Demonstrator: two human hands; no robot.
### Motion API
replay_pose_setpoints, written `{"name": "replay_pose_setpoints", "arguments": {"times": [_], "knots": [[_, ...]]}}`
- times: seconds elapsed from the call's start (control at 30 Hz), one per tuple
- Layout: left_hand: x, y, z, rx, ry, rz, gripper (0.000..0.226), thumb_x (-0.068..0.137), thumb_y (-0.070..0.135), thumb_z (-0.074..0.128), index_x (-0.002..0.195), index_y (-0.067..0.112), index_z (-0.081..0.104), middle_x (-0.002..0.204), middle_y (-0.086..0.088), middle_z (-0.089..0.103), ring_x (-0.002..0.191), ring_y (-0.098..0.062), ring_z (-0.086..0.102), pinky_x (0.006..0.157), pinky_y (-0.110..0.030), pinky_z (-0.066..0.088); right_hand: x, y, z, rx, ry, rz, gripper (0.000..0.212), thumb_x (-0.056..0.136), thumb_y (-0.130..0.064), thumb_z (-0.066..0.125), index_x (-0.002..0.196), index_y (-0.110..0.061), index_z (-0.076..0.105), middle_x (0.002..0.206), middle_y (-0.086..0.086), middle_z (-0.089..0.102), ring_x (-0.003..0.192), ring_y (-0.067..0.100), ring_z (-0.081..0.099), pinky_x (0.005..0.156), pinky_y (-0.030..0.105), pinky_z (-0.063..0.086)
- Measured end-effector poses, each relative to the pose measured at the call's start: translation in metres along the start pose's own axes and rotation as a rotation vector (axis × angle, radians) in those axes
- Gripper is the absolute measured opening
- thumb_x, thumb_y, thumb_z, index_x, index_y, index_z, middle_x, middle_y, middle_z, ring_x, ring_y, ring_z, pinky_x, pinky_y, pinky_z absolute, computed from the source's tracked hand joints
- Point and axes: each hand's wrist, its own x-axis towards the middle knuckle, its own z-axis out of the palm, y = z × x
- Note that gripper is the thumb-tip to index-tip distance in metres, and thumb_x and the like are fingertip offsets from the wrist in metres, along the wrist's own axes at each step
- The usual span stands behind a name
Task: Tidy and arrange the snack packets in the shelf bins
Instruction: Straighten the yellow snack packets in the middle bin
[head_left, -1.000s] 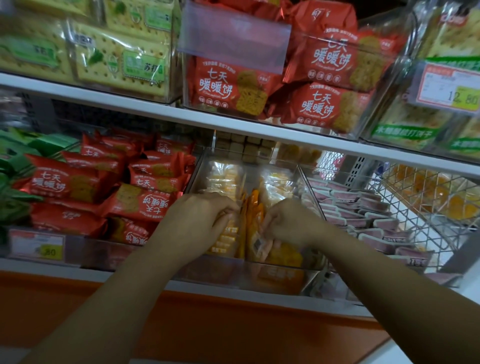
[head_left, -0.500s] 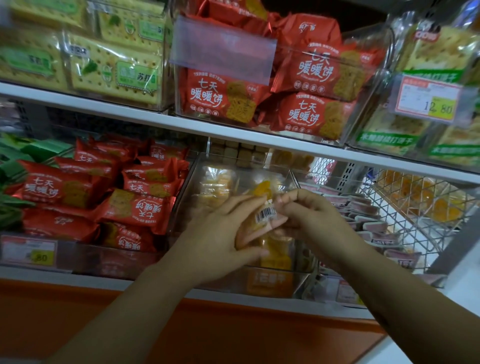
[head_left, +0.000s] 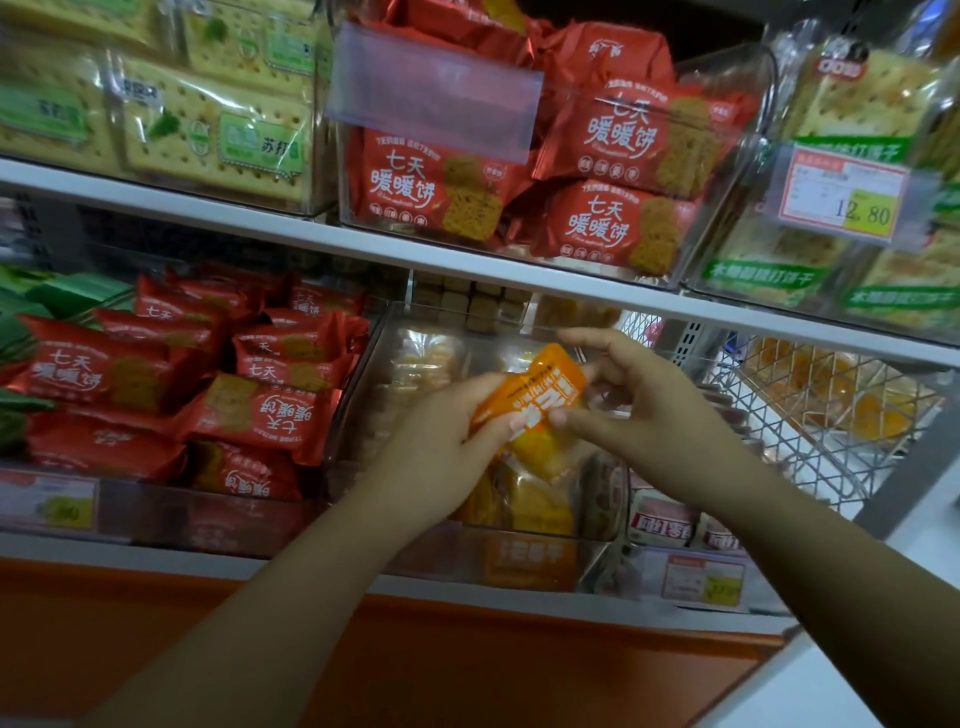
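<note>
Both hands, left and right, pinch one orange packet above the clear bin (red packets beside lie jumbled); tidying looks barely begun.

The left hand covers the orange packet's lower left end; the green packets at nine o'clock are cut off; the lower price tags are blurred.
</note>
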Motion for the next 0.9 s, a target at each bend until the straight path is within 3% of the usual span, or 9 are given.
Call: {"name": "replay_pose_setpoints", "arguments": {"times": [0.07,0.27,0.37,0.47,0.53,0.63,0.7,0.83,0.9], "knots": [[0.000,0.002,0.006,-0.064,0.036,-0.033,0.017,0.092,0.022,0.056,0.100,0.036,0.059,0.087,0.010,0.068,0.079,-0.001,0.063,0.070,-0.023,0.051,0.001,0.003,-0.001,0.018,0.019,0.006,0.045,0.076,-0.012,0.074,0.112,-0.028,0.054,0.087,0.003,0.066,0.078,0.013,0.063,0.071,0.024,0.051],[0.006,0.005,0.011,-0.521,0.183,-0.238,0.016,0.093,0.020,0.054,0.100,0.034,0.058,0.098,0.011,0.068,0.091,-0.004,0.066,0.074,-0.024,0.055,-0.004,0.027,-0.008,0.527,0.189,0.303,0.042,0.061,-0.021,0.074,0.098,-0.010,0.059,0.073,0.006,0.057,0.070,0.015,0.065,0.065,0.022,0.056],[0.005,0.001,0.009,-0.380,0.108,-0.239,0.014,0.092,0.022,0.055,0.102,0.031,0.059,0.099,0.011,0.068,0.092,-0.002,0.065,0.077,-0.022,0.052,-0.008,0.032,-0.005,0.649,0.192,0.288,0.026,0.065,-0.016,0.069,0.086,-0.007,0.057,0.063,0.000,0.055,0.065,0.013,0.062,0.064,0.024,0.055],[0.005,-0.006,-0.002,-0.143,0.136,-0.203,0.019,0.091,0.021,0.057,0.109,0.028,0.058,0.097,0.012,0.066,0.092,0.001,0.062,0.079,-0.018,0.047,-0.006,0.031,-0.011,0.396,0.196,0.192,0.011,0.077,-0.011,0.066,0.085,-0.014,0.059,0.068,-0.001,0.056,0.066,0.009,0.057,0.066,0.026,0.051],[0.005,-0.012,-0.015,-0.079,0.233,-0.184,0.025,0.091,0.020,0.057,0.115,0.029,0.055,0.096,0.015,0.063,0.091,0.002,0.060,0.077,-0.018,0.049,-0.003,0.033,-0.019,0.116,0.154,0.133,0.018,0.082,-0.009,0.065,0.090,-0.025,0.062,0.079,0.001,0.063,0.072,0.007,0.059,0.069,0.025,0.049],[0.003,-0.018,-0.027,-0.011,0.264,-0.175,0.024,0.092,0.021,0.055,0.113,0.031,0.055,0.095,0.017,0.060,0.082,0.002,0.060,0.065,-0.018,0.053,0.008,0.028,-0.028,-0.284,-0.132,0.012,0.023,0.086,-0.014,0.063,0.103,-0.029,0.063,0.085,-0.012,0.063,0.075,-0.003,0.059,0.065,0.011,0.046],[0.001,-0.021,-0.027,0.078,0.187,-0.173,0.021,0.092,0.019,0.055,0.110,0.030,0.059,0.094,0.018,0.061,0.081,0.002,0.060,0.068,-0.018,0.051,0.017,0.029,-0.022,-0.479,-0.335,-0.033,0.022,0.087,-0.014,0.062,0.105,-0.026,0.065,0.091,-0.012,0.065,0.076,-0.005,0.057,0.066,0.008,0.044],[-0.003,-0.028,-0.021,0.214,0.091,-0.142,0.017,0.091,0.018,0.057,0.102,0.027,0.065,0.094,0.020,0.062,0.093,0.007,0.057,0.083,-0.020,0.050,0.024,0.045,0.026,-0.647,-0.587,-0.088,0.013,0.085,-0.009,0.058,0.092,-0.014,0.068,0.091,0.003,0.069,0.081,0.013,0.062,0.079,0.035,0.051],[-0.004,-0.028,-0.024,0.219,0.100,-0.131,0.016,0.091,0.018,0.057,0.100,0.029,0.065,0.092,0.023,0.061,0.092,0.007,0.057,0.084,-0.024,0.051,0.026,0.050,0.039,-0.705,-0.626,-0.070,0.014,0.083,-0.010,0.059,0.091,-0.014,0.069,0.092,0.005,0.069,0.086,0.018,0.062,0.081,0.036,0.050]]}}
